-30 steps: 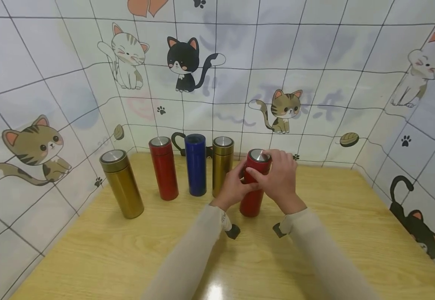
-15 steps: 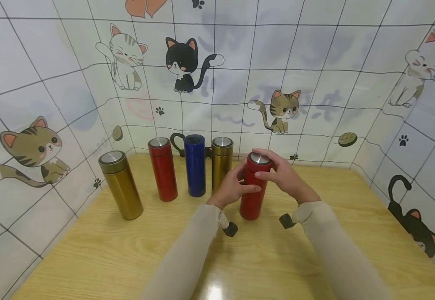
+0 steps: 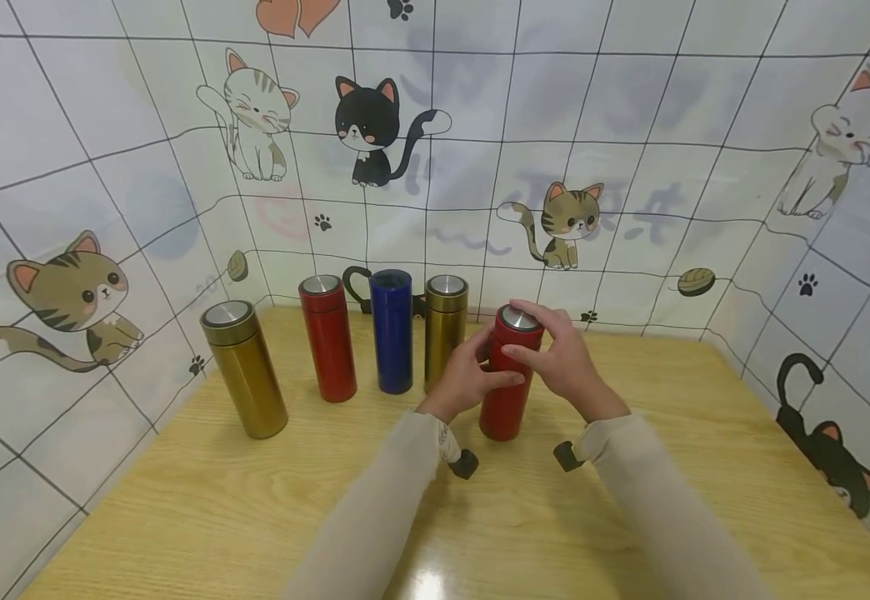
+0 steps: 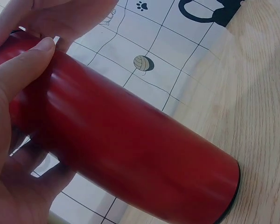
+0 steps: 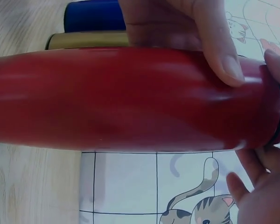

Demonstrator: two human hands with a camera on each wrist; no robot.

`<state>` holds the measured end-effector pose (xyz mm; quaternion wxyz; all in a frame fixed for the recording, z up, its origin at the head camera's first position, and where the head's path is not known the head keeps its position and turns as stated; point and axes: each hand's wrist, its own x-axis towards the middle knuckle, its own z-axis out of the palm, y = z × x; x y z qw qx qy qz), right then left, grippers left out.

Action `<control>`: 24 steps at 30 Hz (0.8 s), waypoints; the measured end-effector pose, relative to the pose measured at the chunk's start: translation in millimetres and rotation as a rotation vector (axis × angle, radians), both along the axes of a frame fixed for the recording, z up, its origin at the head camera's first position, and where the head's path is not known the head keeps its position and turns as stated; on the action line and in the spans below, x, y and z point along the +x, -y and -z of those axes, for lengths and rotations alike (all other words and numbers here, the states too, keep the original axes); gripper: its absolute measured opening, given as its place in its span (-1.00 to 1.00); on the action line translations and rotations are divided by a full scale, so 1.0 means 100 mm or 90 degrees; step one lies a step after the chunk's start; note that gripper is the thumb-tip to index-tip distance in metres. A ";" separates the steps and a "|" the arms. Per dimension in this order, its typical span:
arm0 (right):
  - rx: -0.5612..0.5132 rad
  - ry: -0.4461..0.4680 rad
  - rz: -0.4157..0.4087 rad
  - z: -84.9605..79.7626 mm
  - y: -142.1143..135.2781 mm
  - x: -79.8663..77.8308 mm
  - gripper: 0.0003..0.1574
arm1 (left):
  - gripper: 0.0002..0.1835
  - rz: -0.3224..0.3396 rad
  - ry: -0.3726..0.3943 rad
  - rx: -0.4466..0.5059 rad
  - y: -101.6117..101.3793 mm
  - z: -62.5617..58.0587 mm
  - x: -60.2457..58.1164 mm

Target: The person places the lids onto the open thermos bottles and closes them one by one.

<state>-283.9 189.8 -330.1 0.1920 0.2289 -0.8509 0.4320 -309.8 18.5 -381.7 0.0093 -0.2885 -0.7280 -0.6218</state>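
In the head view a red thermos bottle [image 3: 504, 408] with a shiny steel-topped lid [image 3: 519, 317] stands nearly upright on the wood-grain table. My left hand [image 3: 463, 382] grips its upper body from the left, thumb across the front. On the other side, my right hand [image 3: 568, 360] holds the top end, with thumb at the front and fingers over the far rim of the lid. The left wrist view shows the red body [image 4: 130, 135] with its dark base by the tabletop. A dark ring circles the bottle near my right fingers [image 5: 252, 168] in the right wrist view.
Left of my hands stand a gold bottle [image 3: 446, 333], a blue bottle [image 3: 392, 342] whose top looks uncapped, another red bottle [image 3: 330, 350] and a larger gold bottle [image 3: 249, 375]. A cat-printed tiled wall covering [image 3: 630, 167] encloses the table [image 3: 675, 467] at back and sides.
My right hand has turned at the lid, its wrist swinging out to the right and then slightly back. My left hand keeps its grip on the red bottle, which has barely moved.
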 end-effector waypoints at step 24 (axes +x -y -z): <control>0.183 -0.337 0.253 0.13 0.21 -0.01 -0.11 | -0.17 -0.046 -0.009 0.005 -0.01 0.04 0.08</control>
